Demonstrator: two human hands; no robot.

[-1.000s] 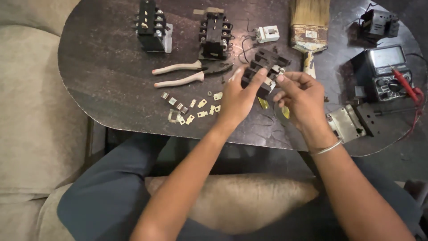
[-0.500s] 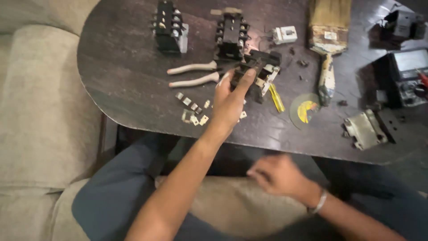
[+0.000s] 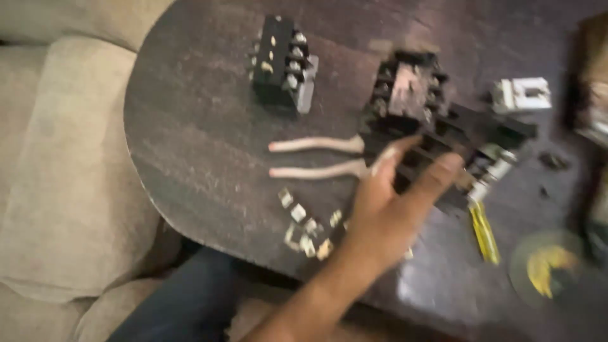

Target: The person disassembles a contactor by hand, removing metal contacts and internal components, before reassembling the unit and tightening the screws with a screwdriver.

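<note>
- Our left hand [image 3: 386,209] reaches out over the dark table [image 3: 190,139]. Its fingers [image 3: 437,174] wrap around a black block [image 3: 443,149] made of hard plastic with little slots in it. They grip it, but the picture is blurry, so we cannot tell how tight the grip is.
- The black block sits near the middle of the table, just in front of another black part [image 3: 408,88] with a brown middle.
- We cannot see our right hand at all.
- We think the block is stiff and a bit heavy for its size. It will not bend. Its small metal bits could fall out if we tip it.
- We think the best place to hold it is by its flat sides, not by the thin pieces sticking out.
- Pliers with pale handles [image 3: 316,158] lie just left of the hand.
- Small shiny metal pieces [image 3: 304,228] lie in a little pile near our wrist.
- A yellow screwdriver [image 3: 484,231] lies to the right of the hand.
- Another black block [image 3: 282,63] stands farther back, and a small white part [image 3: 522,94] lies off to the right.
</note>
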